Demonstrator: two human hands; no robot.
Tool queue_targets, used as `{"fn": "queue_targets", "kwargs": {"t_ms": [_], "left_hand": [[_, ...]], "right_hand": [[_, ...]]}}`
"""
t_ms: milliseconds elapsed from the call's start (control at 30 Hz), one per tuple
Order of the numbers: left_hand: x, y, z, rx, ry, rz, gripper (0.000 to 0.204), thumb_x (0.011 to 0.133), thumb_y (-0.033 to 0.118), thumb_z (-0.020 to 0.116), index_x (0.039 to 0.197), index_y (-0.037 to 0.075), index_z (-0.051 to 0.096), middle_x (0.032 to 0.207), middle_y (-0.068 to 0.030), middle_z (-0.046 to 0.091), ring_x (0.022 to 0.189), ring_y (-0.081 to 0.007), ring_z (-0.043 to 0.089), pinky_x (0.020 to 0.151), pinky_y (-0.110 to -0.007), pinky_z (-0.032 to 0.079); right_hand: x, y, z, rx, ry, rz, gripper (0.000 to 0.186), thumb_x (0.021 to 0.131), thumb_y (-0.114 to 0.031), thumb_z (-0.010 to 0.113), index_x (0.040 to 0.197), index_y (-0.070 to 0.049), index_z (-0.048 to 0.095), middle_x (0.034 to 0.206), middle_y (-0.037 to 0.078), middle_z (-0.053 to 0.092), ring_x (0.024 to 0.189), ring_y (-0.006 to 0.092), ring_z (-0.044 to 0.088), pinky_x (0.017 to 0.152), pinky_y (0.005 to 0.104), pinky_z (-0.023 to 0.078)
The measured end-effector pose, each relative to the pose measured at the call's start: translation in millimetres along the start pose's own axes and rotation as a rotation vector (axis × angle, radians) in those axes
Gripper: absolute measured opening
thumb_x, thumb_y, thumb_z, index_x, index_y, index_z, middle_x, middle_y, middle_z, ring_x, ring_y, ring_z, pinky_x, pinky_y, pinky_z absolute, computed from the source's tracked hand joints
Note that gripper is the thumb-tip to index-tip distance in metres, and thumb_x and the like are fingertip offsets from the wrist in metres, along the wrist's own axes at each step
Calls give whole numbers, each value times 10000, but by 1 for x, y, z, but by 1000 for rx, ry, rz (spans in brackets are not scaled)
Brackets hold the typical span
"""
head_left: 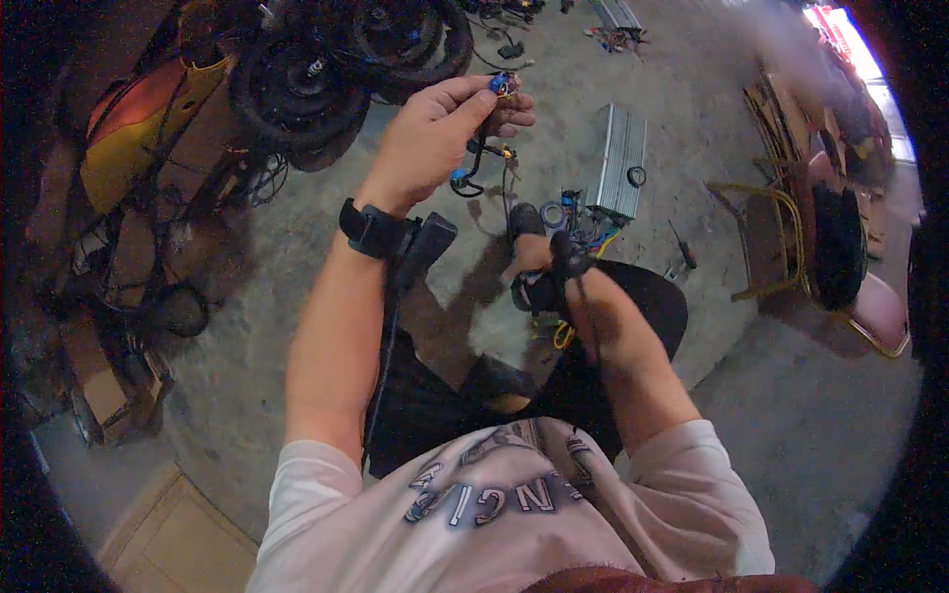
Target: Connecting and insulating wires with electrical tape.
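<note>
Ribbed bare-metal box (621,160), rough concrete floor (692,89)

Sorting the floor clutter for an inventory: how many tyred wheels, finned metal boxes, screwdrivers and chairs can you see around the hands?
Tyred wheels: 2
Finned metal boxes: 1, plus a second one cut off at the top edge
Screwdrivers: 1
Chairs: 1
Total: 6

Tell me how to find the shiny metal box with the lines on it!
Start at the big black wheels at the top, then look right across the grey concrete floor. The ribbed silver metal box lies there beyond the person's left hand, coloured wires bunched at its near end. Nothing else nearby is bright, flat and grooved.
</note>
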State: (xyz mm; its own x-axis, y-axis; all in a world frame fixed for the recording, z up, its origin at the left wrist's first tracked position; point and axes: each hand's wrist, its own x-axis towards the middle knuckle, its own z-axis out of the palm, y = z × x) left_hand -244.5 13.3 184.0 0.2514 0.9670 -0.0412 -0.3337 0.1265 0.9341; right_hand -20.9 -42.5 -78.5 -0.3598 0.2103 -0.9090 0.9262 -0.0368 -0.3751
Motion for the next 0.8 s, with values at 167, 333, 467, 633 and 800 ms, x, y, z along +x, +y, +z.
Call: {"fn": "queue_targets", "kwargs": {"t_ms": [167,333,467,633,800], "left_hand": [[2,0,4,16,-4,-24,259,1000,100,464,1161,-64,582,1088,-141,671,951,-191,671,823,-283,532],[5,5,7,4,17,-46,273,1005,131,466,1175,-51,578,1120,-151,660,982,-218,664,848,-313,532],[6,9,11,-27,34,-56,255,998,102,467,1165,-50,585,1091,-136,672,931,-177,674,821,-285,535],[3,7,10,1,29,-38,260,998,103,464,1172,-49,585,1091,-135,672,929,-176,674,824,-285,534],[0,10,14,8,15,-31,265,999,110,461,1171,-46,587,1095,-131,673,923,-176,674,817,-288,529]], "right_hand": [[41,9,68,-97,62,-38,246,719,-299,775,770,-91,654,700,35,632,635,191,592,598,357,491],[50,16,100,-167,114,-39,218,734,-275,743,814,-92,658,741,52,642,676,209,603,626,369,494],[51,24,113,-187,145,-34,202,745,-256,718,850,-92,661,774,66,650,709,224,612,648,378,496],[52,28,124,-217,148,-49,194,760,-232,687,894,-93,664,815,83,660,751,242,623,676,389,499],[49,20,124,-245,125,-100,200,774,-208,655,938,-94,668,857,101,670,792,261,634,704,401,502]]}}
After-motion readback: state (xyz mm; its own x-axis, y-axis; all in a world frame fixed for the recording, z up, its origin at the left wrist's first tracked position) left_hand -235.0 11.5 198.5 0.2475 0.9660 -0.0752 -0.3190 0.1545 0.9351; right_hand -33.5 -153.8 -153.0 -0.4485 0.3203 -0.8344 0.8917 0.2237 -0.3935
